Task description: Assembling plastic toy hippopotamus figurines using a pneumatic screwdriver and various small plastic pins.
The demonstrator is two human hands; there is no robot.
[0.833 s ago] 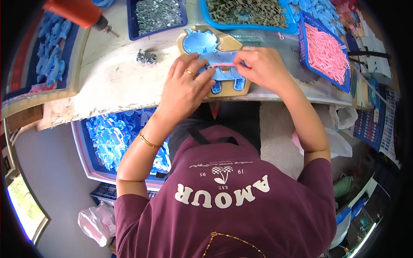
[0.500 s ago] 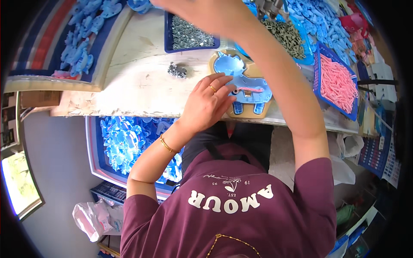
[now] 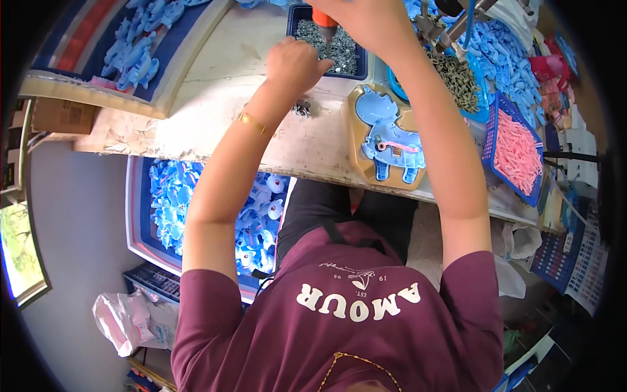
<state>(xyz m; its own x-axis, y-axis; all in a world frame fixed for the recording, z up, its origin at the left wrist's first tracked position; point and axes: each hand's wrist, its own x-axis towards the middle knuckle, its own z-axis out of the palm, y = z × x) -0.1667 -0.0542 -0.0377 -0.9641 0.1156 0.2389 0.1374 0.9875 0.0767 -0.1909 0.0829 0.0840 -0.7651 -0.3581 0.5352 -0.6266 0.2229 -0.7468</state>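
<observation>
Wrapping its fingers around an orange driver [image 3: 323, 17], the right hand [image 3: 366, 21] hovers over a dark blue tray [image 3: 361, 62] of metal pieces [image 3: 346, 47]; the left hand [image 3: 291, 64], fingers curled, thumb out, is by its left edge. A blue animal-shaped shell [image 3: 396, 136] lies in a tan holder [image 3: 407, 118] near the bench's [image 3: 222, 91] front edge.

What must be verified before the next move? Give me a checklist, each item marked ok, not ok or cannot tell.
1. Orange power driver in the right hand: ok.
2. Driver pointing down at the dark-blue rectangular tray of small silver metal pieces: ok.
3. Metal piece caught on the driver's tip: cannot tell, too small.
4. Light-blue plastic animal-shaped shell resting on the tan shaped board: ok.
5. Long pink plastic strip lying across the shell: ok.
6. Left hand on the shell: not ok, it is by the tray.
</observation>
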